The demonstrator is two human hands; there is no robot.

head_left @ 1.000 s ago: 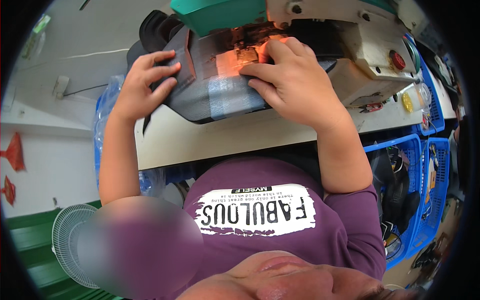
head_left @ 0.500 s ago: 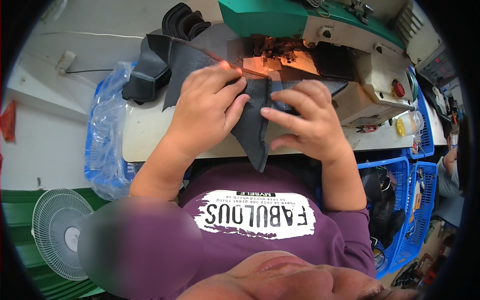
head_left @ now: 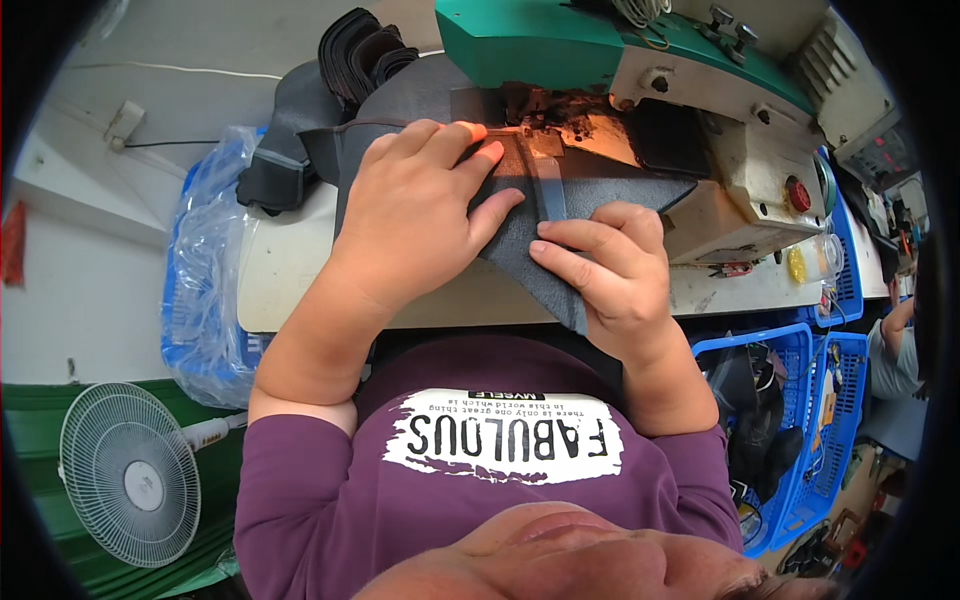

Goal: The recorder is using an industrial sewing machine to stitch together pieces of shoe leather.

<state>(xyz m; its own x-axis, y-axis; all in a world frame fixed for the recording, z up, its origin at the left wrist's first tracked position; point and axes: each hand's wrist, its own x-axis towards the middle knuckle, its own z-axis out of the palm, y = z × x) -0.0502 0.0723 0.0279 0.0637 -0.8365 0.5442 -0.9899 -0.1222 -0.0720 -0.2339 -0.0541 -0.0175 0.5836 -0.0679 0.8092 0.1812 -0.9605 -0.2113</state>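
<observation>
Head view: dark grey cloth [head_left: 522, 240] lies between the two hands, under the left fingers and reaching to the right fingertips. Surface matte, slightly grainy; a darker band follows its right side, close to the left index tip at the top. Orange light tints the part just right of the left fingertips, the rest reads plain grey.

Cloth tapers to a pointed corner, aimed at the person's body, just below and left of the right fingertips, past the table [head_left: 430, 316] edge. Long axis looks diagonal, from beyond the left knuckles down toward the right hand; far end partly covered, so exact outline can't be told.

Left hand [head_left: 415, 195]: palm down on the cloth, fingers slightly bent, thumb spread away, not pinching anything visible. Right hand [head_left: 622, 275]: index and middle tips at the cloth's right side, other fingers curled; thumb hidden, can't tell if it grips.

Pale strip [head_left: 550, 188] runs just above the right fingertips. Green-and-white machine [head_left: 530, 45] stands beyond both sets of fingers. Dark stack [head_left: 350, 65] sits past the left knuckles, blue basket [head_left: 180, 335] well left of them.
</observation>
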